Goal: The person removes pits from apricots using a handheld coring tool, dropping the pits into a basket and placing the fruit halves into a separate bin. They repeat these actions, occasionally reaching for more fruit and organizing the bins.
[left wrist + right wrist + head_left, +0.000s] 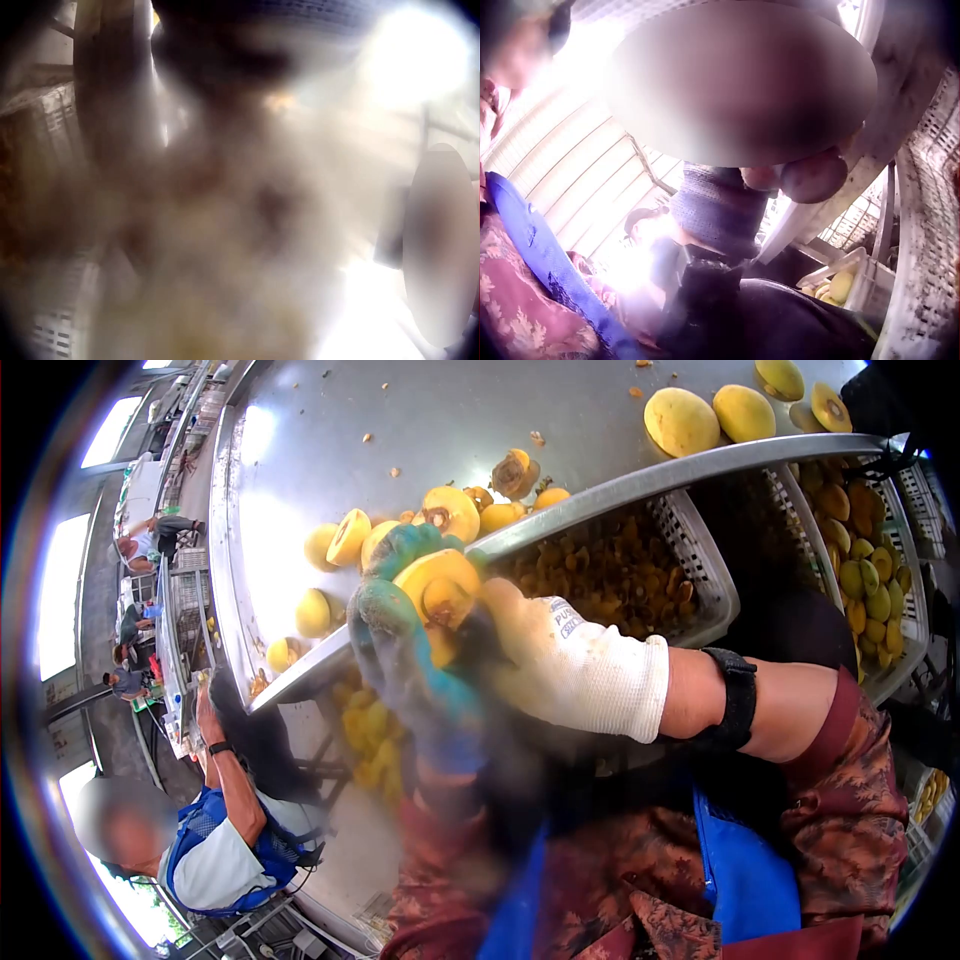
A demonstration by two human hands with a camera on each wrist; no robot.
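Note:
In the head view my left hand (pixel 400 630), in a stained teal and grey glove, grips a halved yellow peach (pixel 432 575) with its cut face and brown centre showing. Close against the fruit's right side is my right hand (pixel 570 660), in a white knit glove with curled fingers. I cannot tell whether that hand holds a tool. Both hands are just off the metal table's near rim. The right wrist view shows a round fruit (pixel 814 176) beside the knit glove cuff (pixel 720 214), with much of the work blurred over. The left wrist view is mostly blurred.
Several peaches and halves (pixel 450 513) lie along the raised rim of the metal table (pixel 430 420). Whole peaches (pixel 682 422) sit at its far right. Below the rim stand a crate of brownish pieces (pixel 600 575) and a crate of halves (pixel 870 580). Another person (pixel 220 840) works at left.

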